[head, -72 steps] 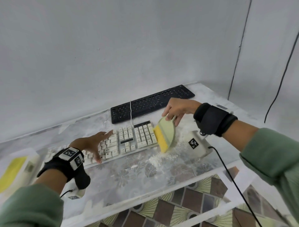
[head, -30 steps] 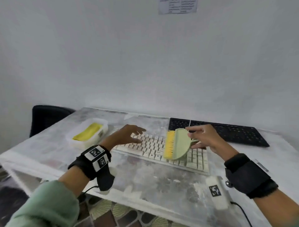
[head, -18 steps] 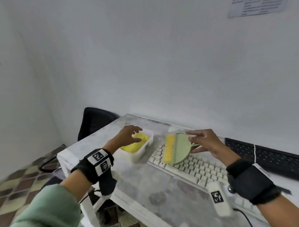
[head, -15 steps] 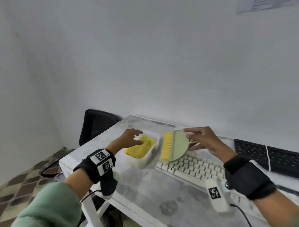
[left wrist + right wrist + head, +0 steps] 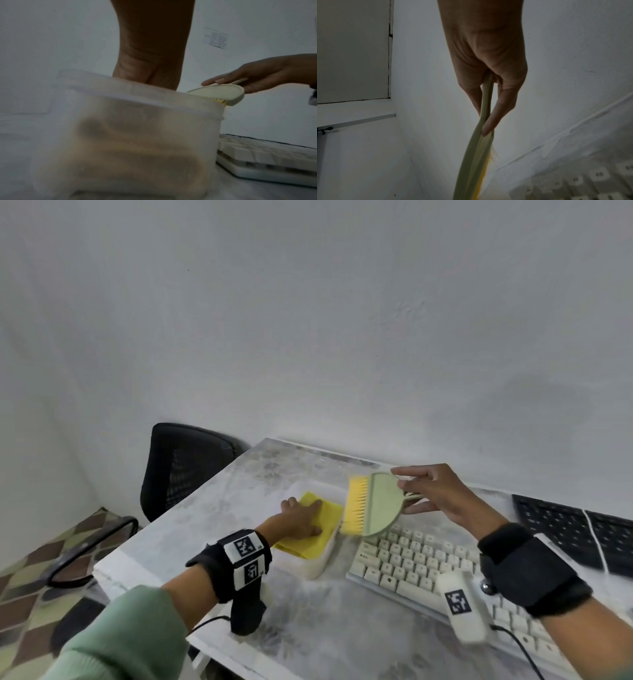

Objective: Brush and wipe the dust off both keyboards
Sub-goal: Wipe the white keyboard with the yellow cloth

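Right hand [image 5: 442,501] pinching pale-green yellow-bristled plastic brush [image 5: 371,505], left hand [image 5: 301,520] lying flat on folded yellow cloth [image 5: 317,539] (unpinched): brush is risking slipping.

Two forearms in green sleeves reach forward, each wrist wrapped in a black band. The left hand [image 5: 301,520] stretches ahead and to the left, palm down, fingers extended and lying flat. The right hand [image 5: 442,494] is raised at mid-height, its thumb and fingers in a light pinching grip, the forefinger stretched straight out.
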Tool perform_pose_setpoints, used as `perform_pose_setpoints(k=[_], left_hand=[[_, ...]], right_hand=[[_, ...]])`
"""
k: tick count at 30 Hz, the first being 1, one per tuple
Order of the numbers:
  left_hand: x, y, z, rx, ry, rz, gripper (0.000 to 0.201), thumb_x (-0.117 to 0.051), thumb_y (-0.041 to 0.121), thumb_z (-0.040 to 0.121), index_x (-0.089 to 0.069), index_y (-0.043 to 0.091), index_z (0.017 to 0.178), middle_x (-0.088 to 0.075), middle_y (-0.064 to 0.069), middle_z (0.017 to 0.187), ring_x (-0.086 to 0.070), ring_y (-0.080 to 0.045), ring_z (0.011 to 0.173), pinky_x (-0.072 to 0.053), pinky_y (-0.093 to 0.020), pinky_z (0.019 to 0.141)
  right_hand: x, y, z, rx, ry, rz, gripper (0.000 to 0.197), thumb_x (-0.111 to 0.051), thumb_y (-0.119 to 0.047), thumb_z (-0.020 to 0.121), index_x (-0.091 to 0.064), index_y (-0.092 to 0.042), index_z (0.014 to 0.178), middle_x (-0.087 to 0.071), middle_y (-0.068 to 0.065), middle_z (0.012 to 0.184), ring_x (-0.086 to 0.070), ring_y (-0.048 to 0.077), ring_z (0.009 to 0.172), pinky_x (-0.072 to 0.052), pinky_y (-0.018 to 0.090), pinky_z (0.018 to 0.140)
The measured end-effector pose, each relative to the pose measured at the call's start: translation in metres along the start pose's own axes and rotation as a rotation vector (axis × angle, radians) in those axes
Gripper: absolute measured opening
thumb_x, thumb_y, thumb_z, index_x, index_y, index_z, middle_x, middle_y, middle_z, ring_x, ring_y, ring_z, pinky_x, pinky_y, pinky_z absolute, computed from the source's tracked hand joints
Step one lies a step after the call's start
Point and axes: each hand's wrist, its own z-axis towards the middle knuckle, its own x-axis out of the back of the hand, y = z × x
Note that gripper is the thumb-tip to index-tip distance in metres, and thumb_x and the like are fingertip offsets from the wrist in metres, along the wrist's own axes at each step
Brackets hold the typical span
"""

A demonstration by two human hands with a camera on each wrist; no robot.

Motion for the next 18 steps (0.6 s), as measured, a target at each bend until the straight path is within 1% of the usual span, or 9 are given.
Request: perform_pose_setpoints(k=[3,5,7,8,11,14,18], left_hand=[[0.000,0.003,-0.004,0.005,0.015,-0.020,0.069,-0.047,0.038,0.098,-0.007,0.025,0.153,-0.015,-0.026,0.148,-0.019,-0.043,0.137,-0.028,-0.046,0.107],[0.004,0.002,-0.007,-0.021,0.050,-0.066,0.068,-0.052,0.030,0.097,-0.013,0.025,0.152,-0.016,-0.023,0.147,-0.031,-0.042,0.132,-0.032,-0.042,0.104],[0.012,0.001,-0.011,-0.056,0.105,-0.110,0.067,-0.056,0.021,0.095,-0.019,0.024,0.151,-0.014,-0.021,0.145,-0.045,-0.042,0.122,-0.037,-0.039,0.098],[0.015,0.001,-0.013,-0.061,0.124,-0.128,0.067,-0.056,0.018,0.095,-0.019,0.024,0.151,-0.014,-0.021,0.144,-0.048,-0.042,0.119,-0.038,-0.038,0.097],[0.029,-0.005,-0.021,-0.044,0.175,-0.204,0.068,-0.055,0.019,0.096,-0.016,0.024,0.152,-0.010,-0.020,0.146,-0.047,-0.041,0.120,-0.037,-0.038,0.101],[0.044,-0.020,-0.031,-0.019,0.239,-0.293,0.068,-0.054,0.021,0.097,-0.015,0.023,0.152,-0.009,-0.021,0.148,-0.041,-0.039,0.126,-0.033,-0.035,0.105],[0.067,-0.036,-0.050,0.032,0.342,-0.360,0.068,-0.054,0.021,0.097,-0.015,0.020,0.152,-0.013,-0.021,0.146,-0.038,-0.037,0.129,-0.030,-0.032,0.106]], right_hand=[[0.001,-0.001,0.001,-0.003,-0.006,0.004,0.034,-0.059,0.001,0.087,-0.060,-0.005,0.120,-0.061,0.018,0.100,-0.065,0.028,0.070,-0.058,0.026,0.056],[0.001,-0.004,0.001,0.003,-0.012,0.010,0.033,-0.058,0.001,0.088,-0.060,-0.006,0.120,-0.061,0.017,0.097,-0.065,0.027,0.069,-0.057,0.025,0.055],[0.000,-0.007,0.002,0.011,-0.011,0.016,0.032,-0.058,0.000,0.088,-0.060,-0.006,0.119,-0.061,0.017,0.095,-0.064,0.027,0.068,-0.057,0.025,0.053],[0.001,-0.008,0.003,0.014,-0.011,0.021,0.031,-0.057,0.000,0.088,-0.060,-0.006,0.119,-0.061,0.018,0.095,-0.064,0.027,0.068,-0.057,0.025,0.053],[-0.002,-0.010,0.005,0.020,-0.017,0.053,0.028,-0.057,-0.001,0.089,-0.061,-0.006,0.116,-0.059,0.016,0.088,-0.064,0.025,0.064,-0.057,0.025,0.053],[-0.011,-0.009,0.008,0.021,-0.029,0.083,0.026,-0.056,-0.002,0.089,-0.062,-0.005,0.114,-0.059,0.015,0.082,-0.064,0.019,0.056,-0.058,0.027,0.055],[-0.035,0.001,0.013,-0.012,-0.082,0.098,0.025,-0.056,-0.004,0.090,-0.061,-0.003,0.115,-0.058,0.017,0.088,-0.063,0.019,0.054,-0.057,0.026,0.055]])
